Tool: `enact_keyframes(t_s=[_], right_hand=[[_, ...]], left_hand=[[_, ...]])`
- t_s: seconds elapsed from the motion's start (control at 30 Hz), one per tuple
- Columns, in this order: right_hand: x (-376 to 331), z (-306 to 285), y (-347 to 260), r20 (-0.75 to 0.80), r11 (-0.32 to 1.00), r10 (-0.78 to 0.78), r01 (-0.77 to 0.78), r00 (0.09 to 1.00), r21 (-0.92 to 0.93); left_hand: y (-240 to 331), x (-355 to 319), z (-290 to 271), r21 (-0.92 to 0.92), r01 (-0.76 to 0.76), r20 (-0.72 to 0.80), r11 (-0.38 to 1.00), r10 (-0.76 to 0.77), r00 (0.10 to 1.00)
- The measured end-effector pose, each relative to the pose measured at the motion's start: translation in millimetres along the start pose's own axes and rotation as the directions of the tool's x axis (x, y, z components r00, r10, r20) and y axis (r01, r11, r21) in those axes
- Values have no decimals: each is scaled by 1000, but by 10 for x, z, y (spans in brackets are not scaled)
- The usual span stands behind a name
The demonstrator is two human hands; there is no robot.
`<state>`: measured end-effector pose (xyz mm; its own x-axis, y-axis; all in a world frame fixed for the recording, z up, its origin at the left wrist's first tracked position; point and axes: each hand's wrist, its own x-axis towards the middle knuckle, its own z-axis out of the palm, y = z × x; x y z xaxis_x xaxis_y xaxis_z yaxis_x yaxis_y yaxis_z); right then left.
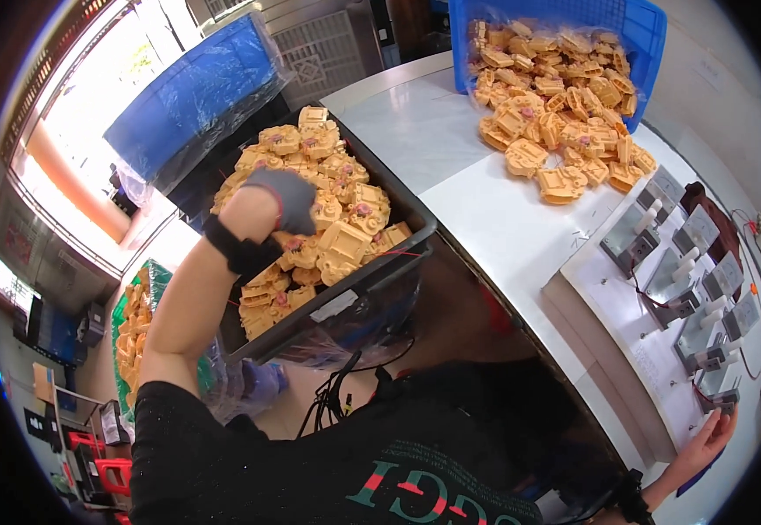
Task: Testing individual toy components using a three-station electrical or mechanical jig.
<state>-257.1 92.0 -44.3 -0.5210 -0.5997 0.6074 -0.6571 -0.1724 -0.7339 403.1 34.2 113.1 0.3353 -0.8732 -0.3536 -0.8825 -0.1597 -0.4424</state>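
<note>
My left hand (286,199), in a grey glove with a black band at the wrist, reaches down onto the heap of yellow-orange plastic housings (345,249) in a black crate (345,306). The back of the glove hides most of its fingers, so any grip is out of sight. Some housings show thin red wires. Far to the right, my bare right hand (711,440) has its fingers stretched out at the small dark block (720,402) on the nearest station of a white test fixture (608,324). A dark band circles that wrist.
A blue bin (652,66) lies tipped at the back of the white table (459,192), spilling similar housings (564,131). Another blue bin (192,96), wrapped in plastic, stands behind the crate. A green-lined container (126,332) sits at left. Black cables (332,398) hang below the crate.
</note>
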Motion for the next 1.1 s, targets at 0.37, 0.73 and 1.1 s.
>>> enact_keyframes(t_s=[0.37,0.73,1.1], right_hand=[[-307,-72,-389,-212,998,39,-47,977,-30],[-925,159,-1161,78,947,212,-224,974,229],[-770,1247,-1690,528,775,-10,-327,849,541]], left_hand=[[1118,877,-711,-72,-468,-492,881,377,785],[2364,1897,-701,-286,-478,-540,830,273,796],[1645,1531,-558,-863,-408,-306,297,335,891]])
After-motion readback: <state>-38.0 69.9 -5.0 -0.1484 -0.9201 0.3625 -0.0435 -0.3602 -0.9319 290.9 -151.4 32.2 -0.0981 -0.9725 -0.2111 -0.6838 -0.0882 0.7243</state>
